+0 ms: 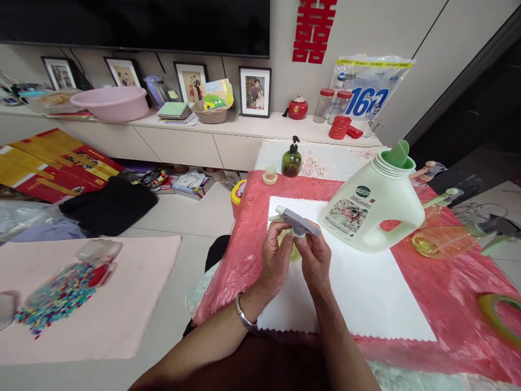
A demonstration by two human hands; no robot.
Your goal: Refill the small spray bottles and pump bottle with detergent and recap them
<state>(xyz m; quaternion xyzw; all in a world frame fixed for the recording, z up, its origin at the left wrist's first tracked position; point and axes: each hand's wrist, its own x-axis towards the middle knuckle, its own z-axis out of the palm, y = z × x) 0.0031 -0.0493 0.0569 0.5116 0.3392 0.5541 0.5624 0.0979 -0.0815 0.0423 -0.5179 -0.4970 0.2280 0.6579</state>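
A spray bottle with a grey trigger head [300,221] stands over the white sheet, and both hands are closed around it. My left hand [274,258] grips its clear, yellowish body [284,239] and neck, the thumb at the collar. On the other side, my right hand [317,260] has its fingers and thumb on the collar under the head. The lower bottle is mostly hidden by the hands. Just right stands a large pale green detergent jug [366,206], uncapped, with a green piece [398,154] in its mouth. Its likely cap [269,175] sits beyond the hands.
A dark green pump bottle [292,161] stands at the table's back. Spray bottles, one orange-yellow [443,242], and a tape roll [500,317] lie on the red plastic cover [459,288] at right. Colourful small pieces [65,293] are spilled on a pink surface at left.
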